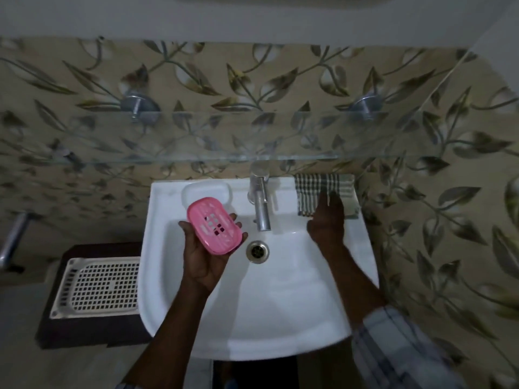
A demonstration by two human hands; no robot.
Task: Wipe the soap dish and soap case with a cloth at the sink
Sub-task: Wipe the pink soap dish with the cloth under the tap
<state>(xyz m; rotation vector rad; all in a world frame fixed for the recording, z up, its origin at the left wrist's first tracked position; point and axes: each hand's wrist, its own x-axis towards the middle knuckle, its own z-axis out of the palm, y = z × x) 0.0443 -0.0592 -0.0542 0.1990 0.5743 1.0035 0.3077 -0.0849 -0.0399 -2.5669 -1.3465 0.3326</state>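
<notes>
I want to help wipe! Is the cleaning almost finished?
Not yet, it looks just begun. The left hand holds the pink soap dish over the sink. The right hand is reaching onto the checked cloth. The white soap case sits untouched, so all wiping remains.

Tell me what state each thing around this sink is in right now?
Pink soap case: held over the basin in the left hand.
White soap dish: empty, on the sink ledge.
Checked cloth: lying on the ledge, not yet picked up.
Right hand: open, fingers reaching onto the cloth.
Tap: no water running.
Drain: unplugged.
</notes>
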